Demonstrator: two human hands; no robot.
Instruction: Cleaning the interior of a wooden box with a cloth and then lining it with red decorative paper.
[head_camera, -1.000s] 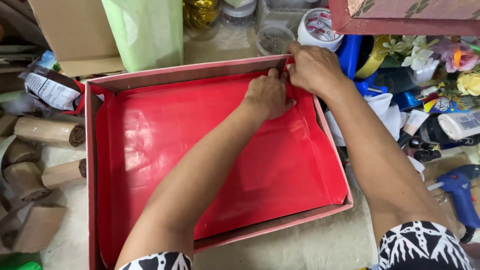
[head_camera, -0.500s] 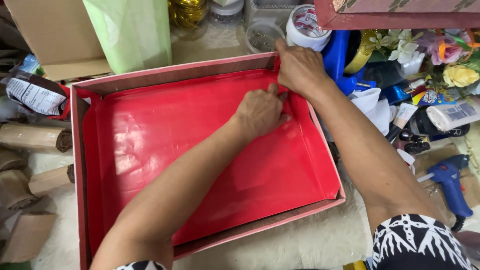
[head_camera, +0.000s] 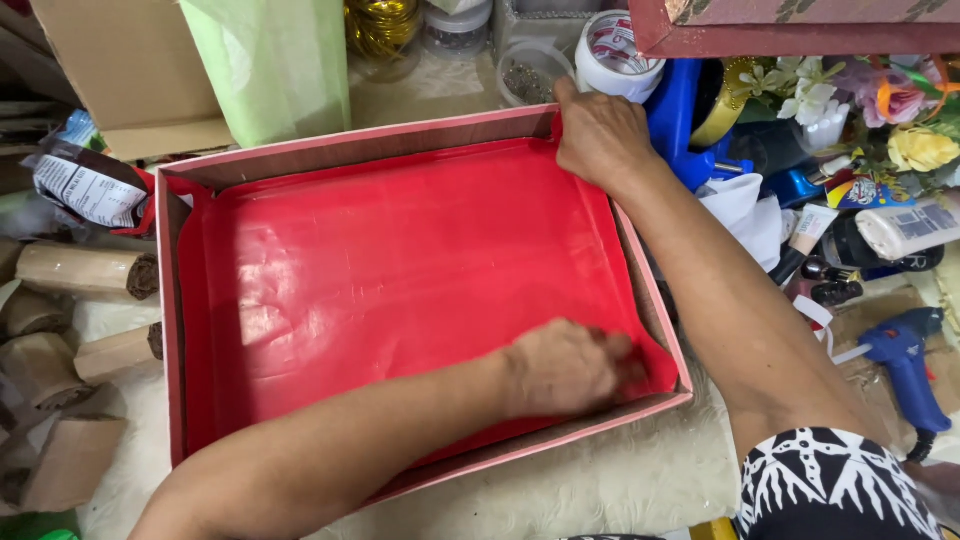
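Two hands inside shallow pink cardboard box. Left hand curled, knuckles pressing glossy red paper lining into near corner, seating it flat. Right hand pinches lining edge at far corner, against shifting.

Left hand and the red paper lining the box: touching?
Touching. The head view shows the left hand pressed flat on the red paper at the box's near right corner, with no gap under the fingers.
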